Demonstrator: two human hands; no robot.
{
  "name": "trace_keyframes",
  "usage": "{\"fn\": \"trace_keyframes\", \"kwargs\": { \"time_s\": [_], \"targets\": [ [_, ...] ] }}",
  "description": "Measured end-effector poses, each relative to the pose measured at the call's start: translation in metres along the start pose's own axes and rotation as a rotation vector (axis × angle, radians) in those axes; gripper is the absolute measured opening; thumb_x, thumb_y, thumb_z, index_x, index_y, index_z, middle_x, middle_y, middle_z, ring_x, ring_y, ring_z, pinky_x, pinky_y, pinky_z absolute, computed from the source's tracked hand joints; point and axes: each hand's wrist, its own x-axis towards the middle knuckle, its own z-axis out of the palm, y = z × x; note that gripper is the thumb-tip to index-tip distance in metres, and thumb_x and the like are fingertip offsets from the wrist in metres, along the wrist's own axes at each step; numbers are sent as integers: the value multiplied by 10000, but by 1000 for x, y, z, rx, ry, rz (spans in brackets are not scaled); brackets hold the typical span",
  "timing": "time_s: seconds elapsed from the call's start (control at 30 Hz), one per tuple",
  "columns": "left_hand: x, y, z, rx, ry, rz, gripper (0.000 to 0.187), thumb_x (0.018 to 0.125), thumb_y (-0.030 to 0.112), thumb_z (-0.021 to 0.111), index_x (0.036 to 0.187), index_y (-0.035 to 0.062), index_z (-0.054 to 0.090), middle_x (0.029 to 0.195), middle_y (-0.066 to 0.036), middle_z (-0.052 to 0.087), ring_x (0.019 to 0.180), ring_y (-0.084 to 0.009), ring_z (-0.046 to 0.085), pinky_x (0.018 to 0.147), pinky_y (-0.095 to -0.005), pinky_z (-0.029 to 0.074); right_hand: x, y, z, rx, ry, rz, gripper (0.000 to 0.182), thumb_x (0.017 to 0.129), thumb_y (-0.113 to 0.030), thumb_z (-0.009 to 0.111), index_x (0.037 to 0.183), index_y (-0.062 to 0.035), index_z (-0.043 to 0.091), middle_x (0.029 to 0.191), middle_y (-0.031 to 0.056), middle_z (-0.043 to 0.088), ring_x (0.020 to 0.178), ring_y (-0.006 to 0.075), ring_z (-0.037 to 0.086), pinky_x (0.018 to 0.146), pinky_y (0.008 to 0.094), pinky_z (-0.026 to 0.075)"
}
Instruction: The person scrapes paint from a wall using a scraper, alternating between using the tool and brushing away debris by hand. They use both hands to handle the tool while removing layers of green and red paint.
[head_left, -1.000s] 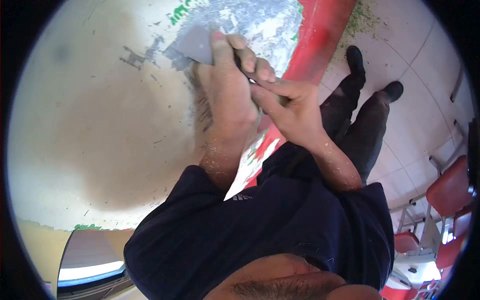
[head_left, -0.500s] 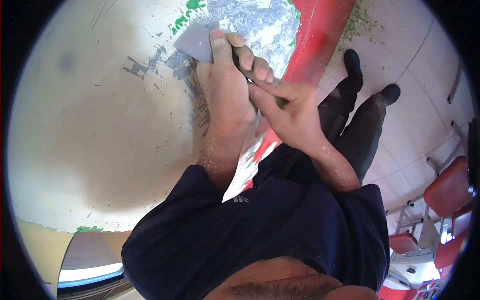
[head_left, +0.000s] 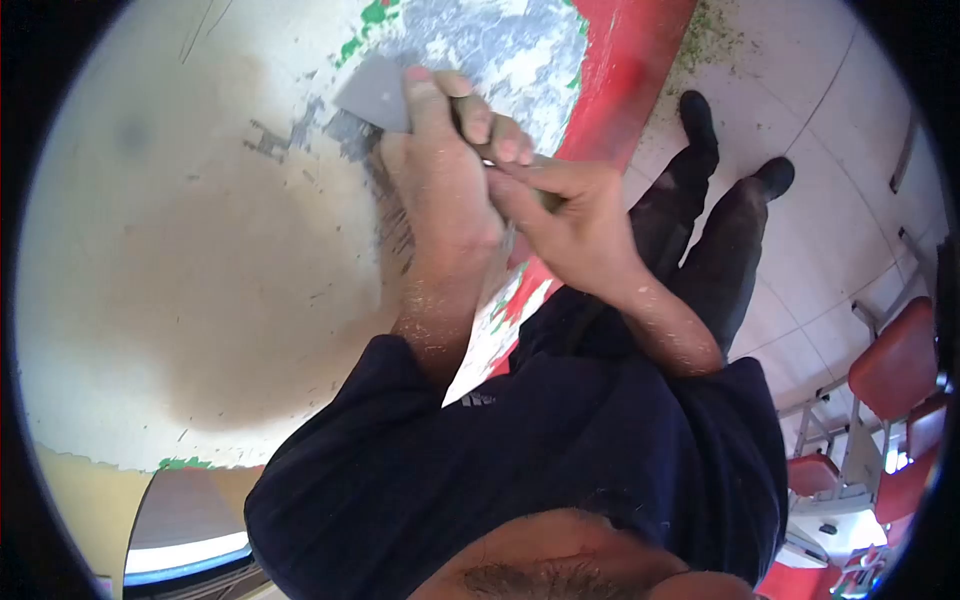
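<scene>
A flat scraper (head_left: 374, 95) sits high on the pale painted surface (head_left: 130, 220), its broad grey blade angled toward the upper left, beside a rough grey-and-white patch (head_left: 480, 40) edged with green flecks. Whether the blade touches the surface or sits just off it, I can't tell. The left hand (head_left: 440, 175) wraps it: the thumb lies along the blade's near side, presumably to steady it and lend pressure, while the fingers curl round from the far side, close together, tips showing. The right hand (head_left: 585, 225) closes in lower down — thumb and forefinger drawn nearly together, seemingly pinching the handle's end (mostly hidden by the knuckles), likely as a second brace against twisting. Its other fingers are out of sight. Both forearms carry pale specks. Farther out, a red band (head_left: 620, 90) borders the surface, green crumbs (head_left: 708, 40) lie scattered on the tiled floor (head_left: 800, 270) — near the dark shoes (head_left: 698, 120) — and red chairs (head_left: 893, 358) stand well apart at the right.
</scene>
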Motion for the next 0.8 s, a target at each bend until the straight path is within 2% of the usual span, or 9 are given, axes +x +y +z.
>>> {"fn": "trace_keyframes", "kwargs": {
  "time_s": [0.1, 0.13, 0.23, 0.3, 0.4, 0.5, 0.63, 0.73, 0.8],
  "targets": [
    [7, 8, -2, 18, -14, 47, 352, 1016, 338, 385, 821, 57, 469, 591, -12, 391, 488, -167, 440, 496, -328, 431, 8, -4, 7, 9, 45, -16, 154, 878, -33, 636, 994, 57, 679, 674, -40, 556, 681, 25, 458, 567, 220, 405],
    [12, 17, 1, 17, -36, 81, 351, 1016, 334, 383, 819, 55, 469, 591, -13, 391, 483, -169, 442, 496, -328, 430, 16, 1, 15, 21, 129, -138, 171, 838, -164, 679, 945, -36, 718, 558, 161, 536, 470, 73, 433, 450, 284, 400],
    [11, 27, 1, -59, -54, 60, 327, 1013, 303, 383, 827, 48, 465, 588, -18, 395, 472, -171, 443, 490, -325, 434, 21, -11, 21, 53, 136, -214, 180, 842, -166, 676, 958, -34, 716, 561, 160, 542, 482, 65, 441, 459, 276, 406],
    [-2, 11, -6, 66, -46, -5, 317, 1013, 297, 385, 838, 45, 465, 588, -23, 406, 476, -168, 450, 485, -325, 438, 6, -10, 11, -37, 105, -88, 171, 846, -157, 674, 943, -22, 715, 554, 155, 531, 509, 42, 437, 465, 270, 402],
    [12, 5, -1, -44, -22, -6, 326, 1015, 299, 383, 834, 43, 471, 589, -40, 429, 466, -178, 466, 474, -334, 442, 7, -7, 2, -48, 88, 0, 153, 844, -135, 681, 930, -15, 716, 544, 135, 525, 540, 25, 434, 468, 256, 391],
    [13, 4, 3, -43, -56, 24, 334, 1017, 306, 377, 833, 46, 477, 589, -40, 427, 467, -178, 465, 471, -340, 440, 11, 9, 9, 79, 124, -48, 156, 840, -129, 688, 944, -16, 717, 547, 122, 545, 556, 22, 444, 481, 250, 399],
    [11, 9, -4, -2, -43, -9, 351, 1019, 327, 378, 835, 45, 477, 584, -34, 418, 467, -177, 461, 471, -342, 442, 6, -4, 7, 90, 29, 52, 181, 906, -43, 605, 1038, 55, 681, 686, -17, 576, 672, 33, 469, 576, 222, 412],
    [26, 21, 1, -56, -98, 91, 343, 1020, 319, 374, 844, 42, 473, 584, -39, 416, 470, -184, 464, 475, -343, 444, 19, -21, 7, 2, 51, -43, 189, 906, -37, 603, 1058, 48, 677, 686, -28, 567, 657, 30, 462, 566, 215, 406],
    [8, 17, 2, -7, -82, -33, 318, 1026, 316, 367, 853, 70, 470, 600, -12, 395, 513, -165, 441, 521, -321, 435, 16, -21, 6, 11, 62, -19, 170, 890, -61, 626, 1014, 37, 687, 646, 8, 564, 634, 26, 454, 541, 224, 402]
  ]
}}
